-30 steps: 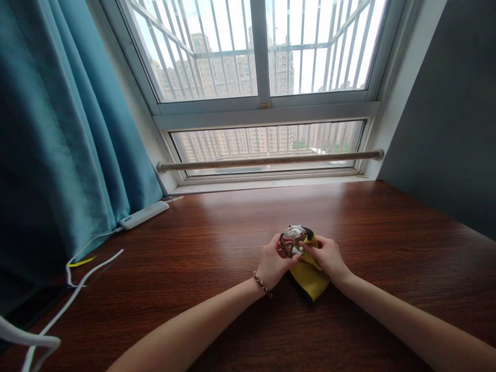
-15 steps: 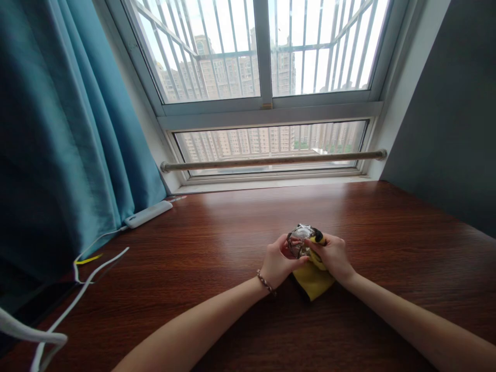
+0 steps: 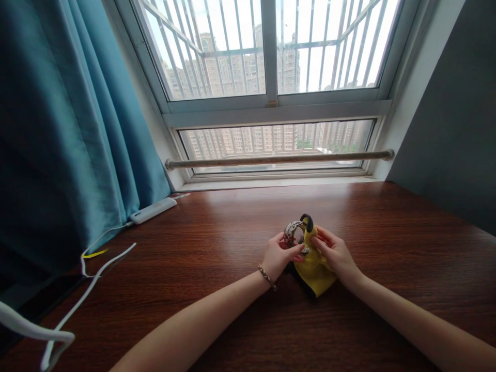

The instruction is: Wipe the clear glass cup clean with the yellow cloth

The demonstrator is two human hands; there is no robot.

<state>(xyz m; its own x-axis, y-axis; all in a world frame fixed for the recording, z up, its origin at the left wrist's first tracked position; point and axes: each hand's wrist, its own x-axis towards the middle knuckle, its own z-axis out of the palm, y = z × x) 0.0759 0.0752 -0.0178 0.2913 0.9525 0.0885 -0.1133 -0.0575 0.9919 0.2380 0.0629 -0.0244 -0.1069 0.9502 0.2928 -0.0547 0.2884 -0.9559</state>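
Presently the left hand pinches a metal ring upright while the right hand presses a yellow cloth against it, just above the table; polishing appears underway, and continuing calls for turning the ring against the cloth.

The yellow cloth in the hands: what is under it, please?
Under the yellow cloth lies the wooden table; a dark edge shows below the cloth. The left hand holds a shiny metal ring-like object against the cloth, and the right hand presses it. What the cloth covers cannot be seen.
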